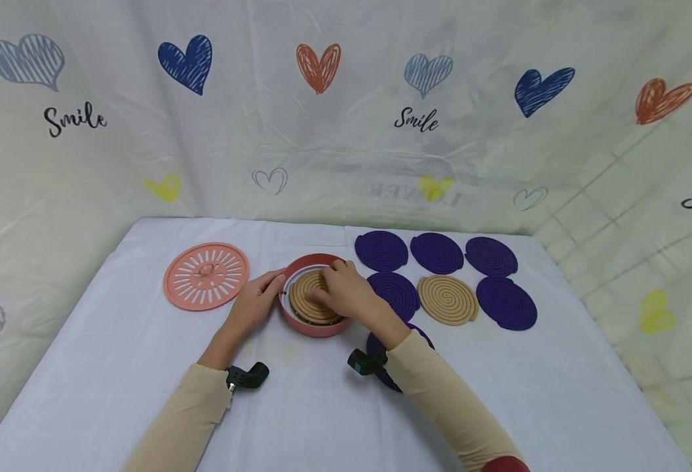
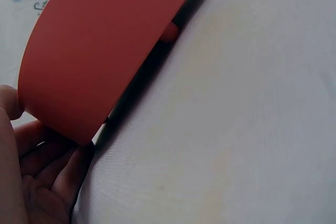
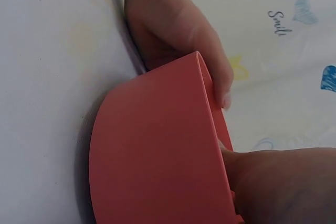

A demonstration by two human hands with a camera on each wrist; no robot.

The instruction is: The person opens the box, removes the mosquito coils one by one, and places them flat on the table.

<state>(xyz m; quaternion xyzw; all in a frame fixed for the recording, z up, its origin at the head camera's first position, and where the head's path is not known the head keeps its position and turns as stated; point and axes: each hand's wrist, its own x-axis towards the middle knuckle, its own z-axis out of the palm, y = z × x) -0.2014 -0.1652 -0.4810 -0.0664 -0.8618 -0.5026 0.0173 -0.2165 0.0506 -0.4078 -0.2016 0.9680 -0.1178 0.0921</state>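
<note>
A round coral-red mosquito coil holder (image 1: 316,331) stands on the table, with a white inner rim. My left hand (image 1: 254,301) grips its left wall, thumb over the rim and fingers along the outside, low near the cloth in the left wrist view. Inside the holder lies a tan mosquito coil (image 1: 307,305). Reaching in from the right, my right hand (image 1: 352,292) holds this coil at its right side, thumb across its top. In the right wrist view the holder's wall (image 3: 157,145) hides those fingertips.
A slotted coral lid (image 1: 175,282) with a small looped handle lies left of the holder. To the right are several purple coils (image 1: 381,250) and one tan coil (image 1: 448,299) in rough rows. Under the right forearm, another purple coil (image 1: 390,380) is partly covered. White cloth (image 1: 299,419) covers the table.
</note>
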